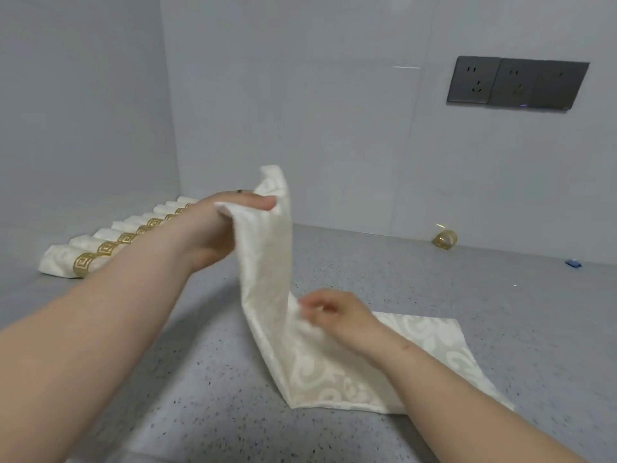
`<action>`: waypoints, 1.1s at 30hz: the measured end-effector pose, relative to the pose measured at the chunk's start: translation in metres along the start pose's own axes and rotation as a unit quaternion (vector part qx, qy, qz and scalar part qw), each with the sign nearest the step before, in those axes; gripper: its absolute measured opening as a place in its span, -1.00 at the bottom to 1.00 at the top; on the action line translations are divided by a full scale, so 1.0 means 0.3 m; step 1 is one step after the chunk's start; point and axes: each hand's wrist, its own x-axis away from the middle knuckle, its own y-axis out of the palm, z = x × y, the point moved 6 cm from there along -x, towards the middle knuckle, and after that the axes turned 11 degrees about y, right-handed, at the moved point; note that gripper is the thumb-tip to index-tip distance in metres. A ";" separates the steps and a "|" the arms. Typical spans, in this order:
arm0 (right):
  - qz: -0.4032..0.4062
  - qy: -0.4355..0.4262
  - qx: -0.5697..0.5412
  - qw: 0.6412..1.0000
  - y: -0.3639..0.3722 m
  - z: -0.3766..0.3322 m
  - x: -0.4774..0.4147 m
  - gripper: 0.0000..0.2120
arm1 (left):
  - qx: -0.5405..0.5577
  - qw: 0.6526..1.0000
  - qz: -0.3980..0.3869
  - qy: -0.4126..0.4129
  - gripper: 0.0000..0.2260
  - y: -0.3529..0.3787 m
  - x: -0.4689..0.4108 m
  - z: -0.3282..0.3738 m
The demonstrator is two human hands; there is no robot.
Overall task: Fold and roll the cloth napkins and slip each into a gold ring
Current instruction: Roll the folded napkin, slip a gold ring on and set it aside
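napkin (pixel 267 279) long axis runs up-left from right hand (pixel 334 315) pinching its mid-edge to left hand (pixel 227 225) gripping the raised end; loose gold ring (pixel 444 239) lies far right.

Place: likely a home kitchen corner
Surface: grey speckled stone-look countertop (pixel 400 279)
Walls: pale grey glossy tiles (pixel 300 95) meeting at far left
Fittings: dark wall sockets (pixel 517 83), far right

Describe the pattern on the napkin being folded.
Cream napkin with a tone-on-tone scroll damask pattern, clearest in the head view near its lower flat part.
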 end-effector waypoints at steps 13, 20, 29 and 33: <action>0.019 0.170 -0.295 0.940 -0.329 0.162 0.070 -0.77 | -0.190 0.963 -0.175 -0.074 -0.81 0.547 0.061 -0.113; 0.002 0.219 -0.282 0.934 -0.352 0.269 0.095 -0.55 | -0.173 0.961 -0.208 -0.057 -0.83 0.570 0.089 -0.182; 0.047 0.230 -0.153 0.960 -0.355 0.332 0.108 -0.89 | -0.267 0.943 -0.188 0.070 -0.82 0.515 0.146 -0.186; 0.066 0.256 -0.111 0.958 -0.388 0.380 0.127 -0.77 | -0.385 0.893 -0.216 0.088 -0.71 0.434 0.184 -0.207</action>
